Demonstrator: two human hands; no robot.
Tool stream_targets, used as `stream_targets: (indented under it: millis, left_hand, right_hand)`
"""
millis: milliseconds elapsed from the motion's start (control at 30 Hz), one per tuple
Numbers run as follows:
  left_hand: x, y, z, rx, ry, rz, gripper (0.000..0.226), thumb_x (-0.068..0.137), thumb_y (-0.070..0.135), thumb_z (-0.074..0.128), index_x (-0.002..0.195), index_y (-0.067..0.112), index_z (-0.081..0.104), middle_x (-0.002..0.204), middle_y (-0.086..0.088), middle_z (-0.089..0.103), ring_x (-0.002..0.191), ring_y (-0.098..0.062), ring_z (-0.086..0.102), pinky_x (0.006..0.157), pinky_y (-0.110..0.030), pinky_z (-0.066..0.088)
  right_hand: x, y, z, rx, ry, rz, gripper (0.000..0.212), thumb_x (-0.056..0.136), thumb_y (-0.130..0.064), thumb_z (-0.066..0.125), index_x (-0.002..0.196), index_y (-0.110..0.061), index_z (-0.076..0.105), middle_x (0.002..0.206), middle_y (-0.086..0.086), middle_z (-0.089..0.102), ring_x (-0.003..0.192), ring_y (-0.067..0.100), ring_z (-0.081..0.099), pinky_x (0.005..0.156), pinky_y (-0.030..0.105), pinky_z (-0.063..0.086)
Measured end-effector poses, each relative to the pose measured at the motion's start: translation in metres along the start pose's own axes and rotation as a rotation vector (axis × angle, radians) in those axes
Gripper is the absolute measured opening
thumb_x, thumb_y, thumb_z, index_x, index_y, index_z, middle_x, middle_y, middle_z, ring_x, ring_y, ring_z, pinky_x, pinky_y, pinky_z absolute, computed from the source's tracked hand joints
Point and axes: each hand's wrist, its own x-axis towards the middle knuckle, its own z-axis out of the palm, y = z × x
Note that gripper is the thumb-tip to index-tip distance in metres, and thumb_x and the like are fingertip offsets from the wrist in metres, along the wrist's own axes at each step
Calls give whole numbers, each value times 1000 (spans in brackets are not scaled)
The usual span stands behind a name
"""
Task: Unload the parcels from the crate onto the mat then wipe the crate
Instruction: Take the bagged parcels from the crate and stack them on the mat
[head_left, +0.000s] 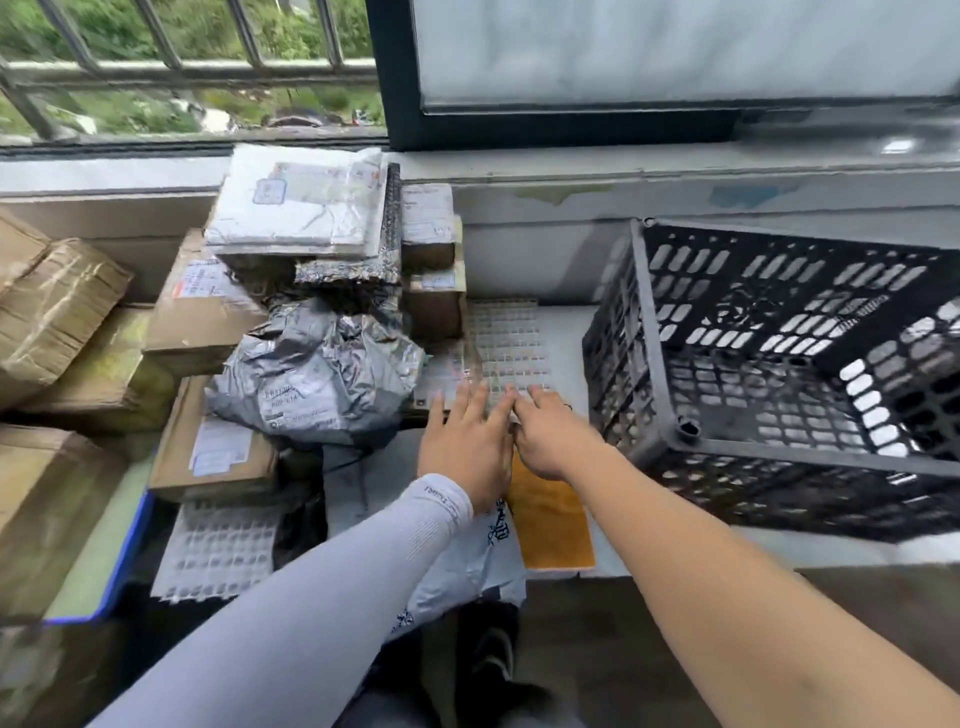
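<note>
Both hands, left (466, 441) and right (550, 436), rest open, fingers spread, on the bubble-wrap parcel (506, 343).

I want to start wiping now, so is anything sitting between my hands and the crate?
Nothing visible does. The black crate lies tipped on its side to the right, apart from the right hand, with only bare ledge between them. No parcels show inside it. The left hand lies beside the right one on a bubble-wrap parcel.

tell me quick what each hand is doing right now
Left hand: open, fingers straight on the clear bubble-wrap parcel.
Right hand: open, fingers flat on the same parcel.
</note>
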Motion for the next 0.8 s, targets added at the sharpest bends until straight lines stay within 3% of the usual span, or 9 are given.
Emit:
stream_targets:
  millis: [267,400,567,667,800]
  left_hand:
    - [-20,12,42,-14,-88,6,60,109,44,26,165,28,13,173,-9,7,160,-31,1,127,-56,-4]
    - [-21,6,49,3,-36,7,61,108,47,26,165,29,12,174,-8,1,160,-31,-4,125,-60,-6]
    - [-21,-10,61,-3,6,5,62,108,50,25,165,33,10,174,-5,0,160,-29,-6,123,-59,-12]
    - [-22,-15,68,-6,14,13,63,107,51,24,165,34,9,174,-4,0,160,-28,-5,124,-59,-11]
    - [-22,-14,71,-1,6,11,63,107,53,23,165,36,7,174,-4,-2,160,-28,-6,124,-59,-11]
  right_hand:
    - [-5,25,72,114,-86,109,69,109,-34,40,166,-28,2,173,8,1,159,33,2,126,53,21]
    - [-7,28,93,126,-133,261,73,108,-22,44,165,-33,-1,173,5,-7,158,40,3,124,58,23]
    - [-1,14,111,103,-168,325,82,106,-25,48,162,-42,-9,170,5,-21,156,45,-3,122,65,18]
    - [3,2,120,78,-161,325,82,105,-16,44,163,-36,-11,169,11,-25,156,48,-5,125,62,14]
    - [-2,3,129,102,-58,332,62,110,-21,29,166,-22,3,173,4,-7,156,45,8,125,55,21]
